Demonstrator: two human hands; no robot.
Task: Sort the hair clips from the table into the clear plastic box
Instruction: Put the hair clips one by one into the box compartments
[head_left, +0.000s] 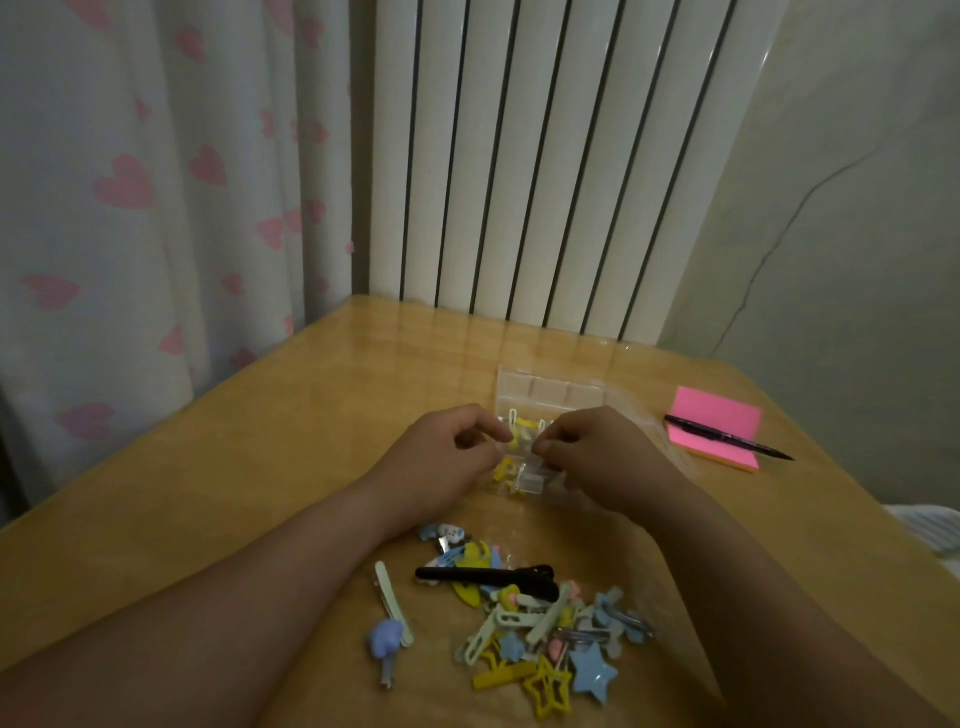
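Note:
The clear plastic box (551, 391) lies open in the middle of the table, its divided lid tilted back, with yellow clips (503, 470) in its compartments. My left hand (447, 457) and my right hand (597, 457) meet over the box with fingers curled. Both pinch a small yellow hair clip (522, 435) between their fingertips. A pile of hair clips (524, 608) lies nearer to me: a long black clip (483, 574), blue stars (592, 673), a yellow star outline (545, 688), pale green clips, and a purple-topped clip (387, 636) at the left.
A pink sticky-note pad (719, 421) with a black pen (727, 436) across it lies at the right. A white radiator stands behind the table, and a heart-patterned curtain hangs at the left. The wooden table (260, 467) ends close on the right.

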